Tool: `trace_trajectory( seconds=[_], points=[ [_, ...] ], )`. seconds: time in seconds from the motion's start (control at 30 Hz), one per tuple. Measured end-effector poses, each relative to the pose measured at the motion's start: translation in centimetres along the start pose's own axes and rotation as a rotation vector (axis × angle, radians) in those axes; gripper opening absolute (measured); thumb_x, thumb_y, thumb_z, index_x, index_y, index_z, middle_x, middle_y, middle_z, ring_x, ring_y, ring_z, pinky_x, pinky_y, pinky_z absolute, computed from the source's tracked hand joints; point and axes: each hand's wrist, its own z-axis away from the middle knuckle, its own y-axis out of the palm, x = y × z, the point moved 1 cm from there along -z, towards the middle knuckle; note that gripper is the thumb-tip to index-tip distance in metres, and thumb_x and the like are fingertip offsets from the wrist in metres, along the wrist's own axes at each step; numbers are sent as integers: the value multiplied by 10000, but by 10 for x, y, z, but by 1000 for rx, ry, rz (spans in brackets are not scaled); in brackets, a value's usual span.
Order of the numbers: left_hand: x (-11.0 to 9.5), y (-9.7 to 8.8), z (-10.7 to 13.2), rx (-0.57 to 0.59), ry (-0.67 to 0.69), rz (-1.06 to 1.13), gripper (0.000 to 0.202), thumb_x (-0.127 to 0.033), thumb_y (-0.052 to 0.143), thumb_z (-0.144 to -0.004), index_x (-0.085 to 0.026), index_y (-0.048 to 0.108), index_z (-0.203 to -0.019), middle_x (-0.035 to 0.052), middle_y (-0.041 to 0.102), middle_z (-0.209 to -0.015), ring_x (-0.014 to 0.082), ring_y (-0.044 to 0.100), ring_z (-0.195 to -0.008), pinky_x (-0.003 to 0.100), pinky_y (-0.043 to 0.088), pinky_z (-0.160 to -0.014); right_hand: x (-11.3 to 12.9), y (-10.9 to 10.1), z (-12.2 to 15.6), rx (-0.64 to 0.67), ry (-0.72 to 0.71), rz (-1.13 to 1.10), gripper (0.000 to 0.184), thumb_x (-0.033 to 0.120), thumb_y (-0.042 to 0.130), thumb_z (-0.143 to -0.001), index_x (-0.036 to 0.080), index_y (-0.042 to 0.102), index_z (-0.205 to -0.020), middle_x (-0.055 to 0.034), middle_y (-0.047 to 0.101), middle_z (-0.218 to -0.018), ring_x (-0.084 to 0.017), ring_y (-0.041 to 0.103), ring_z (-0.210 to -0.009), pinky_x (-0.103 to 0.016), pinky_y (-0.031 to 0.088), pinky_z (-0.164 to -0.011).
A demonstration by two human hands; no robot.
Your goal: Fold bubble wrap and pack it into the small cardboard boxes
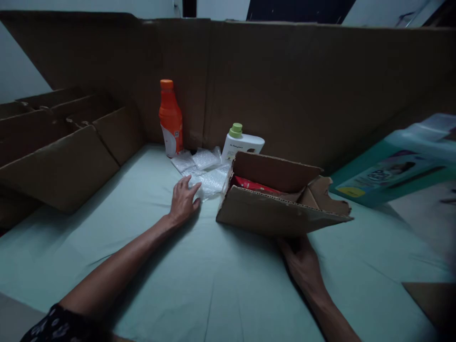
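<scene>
The left hand, fingers spread wide, is at the edge of the bubble wrap just left of the box, the right hand at the box's near side, grip too hidden to tell, so this looks like a reach calling for a light pinch.

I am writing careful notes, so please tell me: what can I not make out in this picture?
In the head view:
Right hand: fingertips hidden by the open box.
Red item: lower part hidden by the box's front wall.
White bottle: lower part hidden by the box; finest print too small.
Green-liquid bottle: far end cut off by the right edge.
</scene>
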Motion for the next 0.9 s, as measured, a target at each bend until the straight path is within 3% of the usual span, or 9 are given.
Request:
trace_trajectory(
  seconds=[0.1,0.17,0.33,0.4,0.47,0.57,0.7,0.8,0.9],
  points=[
    [2,2,-12,27,65,-84,198,-88,590,-794,-178,712,-922,145,511,-1454,381,361,-1423,595,338,-1129,2,-1,-1,10,31,10,540,599,614,-788,195,594,-1147,-128,735,-1090,-328,679,-1011,-427,544,-803],
    [-4,-7,-4,17,95,-88,156,-87,579,-802,-173,694,-862,150,541,-1433,366,371,-1428,587,327,-1141,2,-1,-2,5,34,14,556,605,612,-786,197,592,-1163,-132,731,-1114,-331,677,-1033,-426,546,-803],
    [-27,-63,61,94,295,-48,57,-198,622,-794,-202,654,-842,121,695,-1179,307,604,-1185,567,350,-1123,-2,0,-4,-18,22,5,554,595,648,-755,196,599,-1137,-125,740,-1051,-320,690,-983,-421,553,-792],
    [-33,-84,79,166,295,66,102,-301,638,-823,-208,649,-862,96,722,-1086,266,660,-1045,537,392,-1093,-3,0,-5,-20,25,-27,574,582,675,-733,195,591,-1148,-125,736,-1075,-317,688,-1005,-425,554,-827],
    [-36,-95,80,172,201,177,216,-379,628,-854,-205,663,-976,99,723,-1117,264,660,-1057,509,432,-1063,-1,0,-5,-10,28,-59,603,567,694,-714,193,577,-1171,-128,727,-1118,-316,680,-1040,-434,550,-869],
    [-44,-81,56,162,49,329,451,-368,608,-860,-177,597,-1268,144,640,-1336,297,580,-1253,494,437,-1085,2,0,-5,7,40,-81,638,550,708,-688,185,557,-1189,-147,709,-1172,-325,664,-1082,-450,535,-917],
    [-67,-33,28,287,46,571,812,-309,659,-750,-145,378,-1493,181,442,-1547,327,433,-1420,514,355,-1179,6,-2,-4,50,15,-77,646,533,696,-700,180,544,-1220,-161,695,-1200,-338,643,-1124,-461,520,-940],
    [-76,-14,35,294,26,635,886,-309,653,-737,-132,305,-1533,196,423,-1555,348,419,-1428,534,360,-1175,8,-3,3,102,-12,-49,621,527,670,-733,177,543,-1229,-163,694,-1208,-342,639,-1130,-464,526,-923],
    [-67,-21,60,255,55,565,842,-286,621,-780,-171,290,-1546,182,446,-1541,358,439,-1412,557,399,-1142,15,-2,12,138,-46,-45,561,500,641,-778,181,552,-1231,-148,697,-1220,-328,649,-1110,-455,534,-909]
  ],
)
